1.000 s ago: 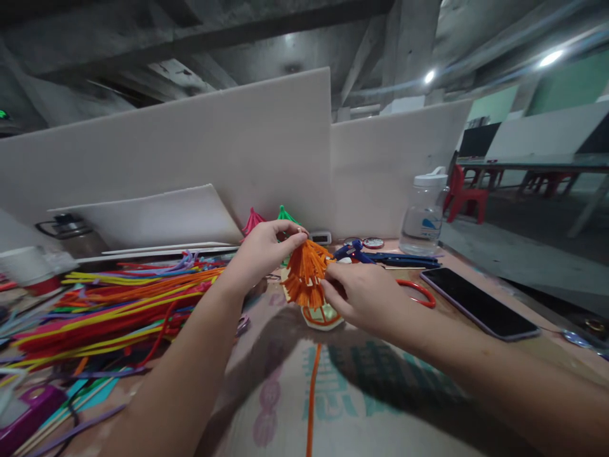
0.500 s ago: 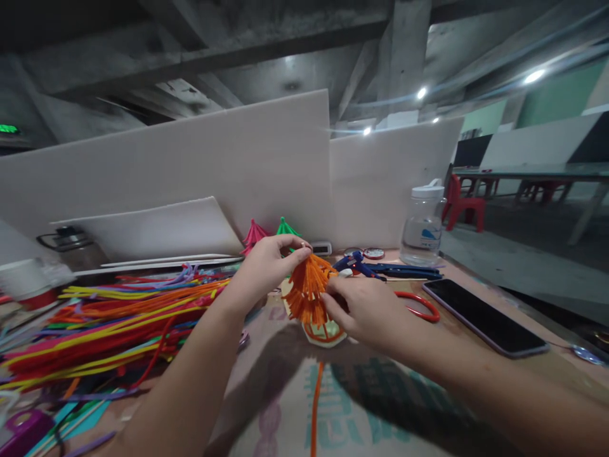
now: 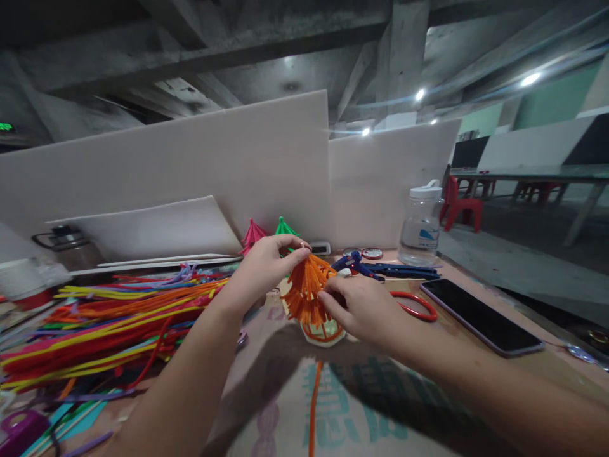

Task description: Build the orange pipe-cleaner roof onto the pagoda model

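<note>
The left hand (image 3: 273,263) is pinching the top of the orange fringed tower (image 3: 304,292) between thumb and forefinger, while the right hand (image 3: 359,301) is curling half-closed against its right side, its exact grip hidden. The tower is standing mid-table over a pale base (image 3: 325,339), with printed cardboard (image 3: 271,393) stretching toward the person. Fuzzy stems (image 3: 118,324) are crowding the left, a phone (image 3: 480,316) is lying near the table's right edge, and white boards (image 3: 238,165) are walling off the back.
</note>
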Demonstrator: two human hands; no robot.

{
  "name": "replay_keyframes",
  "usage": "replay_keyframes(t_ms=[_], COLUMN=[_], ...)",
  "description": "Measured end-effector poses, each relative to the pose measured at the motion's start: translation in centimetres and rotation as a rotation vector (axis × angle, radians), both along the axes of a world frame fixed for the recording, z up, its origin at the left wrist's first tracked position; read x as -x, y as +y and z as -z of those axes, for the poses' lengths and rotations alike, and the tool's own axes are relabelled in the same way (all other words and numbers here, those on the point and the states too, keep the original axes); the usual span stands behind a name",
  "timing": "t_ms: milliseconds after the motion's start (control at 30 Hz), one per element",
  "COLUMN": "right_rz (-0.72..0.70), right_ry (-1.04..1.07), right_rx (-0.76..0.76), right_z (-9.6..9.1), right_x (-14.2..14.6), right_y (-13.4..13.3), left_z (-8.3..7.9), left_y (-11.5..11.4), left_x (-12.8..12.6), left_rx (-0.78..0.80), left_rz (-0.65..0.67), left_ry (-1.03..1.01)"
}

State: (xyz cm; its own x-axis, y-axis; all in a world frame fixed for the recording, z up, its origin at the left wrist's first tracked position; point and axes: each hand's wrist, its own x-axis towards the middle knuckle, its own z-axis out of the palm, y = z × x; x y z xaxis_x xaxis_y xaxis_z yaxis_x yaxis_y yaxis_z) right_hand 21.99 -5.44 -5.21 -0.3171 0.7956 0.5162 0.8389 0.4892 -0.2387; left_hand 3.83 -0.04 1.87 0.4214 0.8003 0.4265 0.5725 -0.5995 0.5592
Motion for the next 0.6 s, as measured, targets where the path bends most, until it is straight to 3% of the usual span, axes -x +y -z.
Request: replay_keyframes(t_ms=[600], right_rz=[-0.005], right_ry=[0.022], right_rx=[0.061], right_z=[0.21], right_x=[0.03], right_y=[0.2], left_z=[-0.05], left_y=[-0.17], left_x=[-0.07], left_rx=[0.026], left_rz=[-0.002], left_ry=[0.009])
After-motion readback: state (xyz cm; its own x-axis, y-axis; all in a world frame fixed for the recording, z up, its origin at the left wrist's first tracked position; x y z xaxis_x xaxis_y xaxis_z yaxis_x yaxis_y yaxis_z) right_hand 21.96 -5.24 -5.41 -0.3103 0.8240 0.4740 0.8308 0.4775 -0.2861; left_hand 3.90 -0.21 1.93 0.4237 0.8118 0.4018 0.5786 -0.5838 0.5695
